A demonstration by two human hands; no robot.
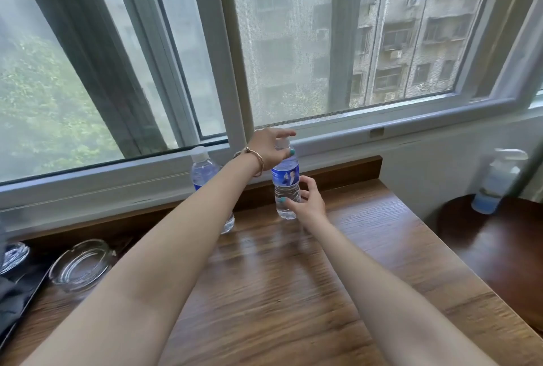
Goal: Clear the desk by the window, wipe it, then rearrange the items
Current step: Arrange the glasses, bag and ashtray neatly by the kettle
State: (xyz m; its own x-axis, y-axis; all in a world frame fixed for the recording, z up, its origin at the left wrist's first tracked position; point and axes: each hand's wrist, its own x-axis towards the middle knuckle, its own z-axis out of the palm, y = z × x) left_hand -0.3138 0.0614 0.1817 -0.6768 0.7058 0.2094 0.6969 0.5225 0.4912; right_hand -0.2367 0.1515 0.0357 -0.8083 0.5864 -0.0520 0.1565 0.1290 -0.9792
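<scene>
A clear water bottle [286, 177] with a blue label and white cap stands upright at the back of the wooden desk [264, 277], close to the window. My left hand [271, 145] is at its top, thumb on the shoulder and fingers reaching over the cap. My right hand [308, 199] grips its lower body, thumb in front and fingers behind. A second, matching water bottle [202, 168] stands to the left, partly hidden behind my left forearm.
A glass ashtray [79, 265] lies at the desk's left, beside a black tray [17, 301] that holds a glass item [13, 254]. To the right stands a round dark table [499, 248] with a pump bottle [496, 180]. A window sill runs behind the desk.
</scene>
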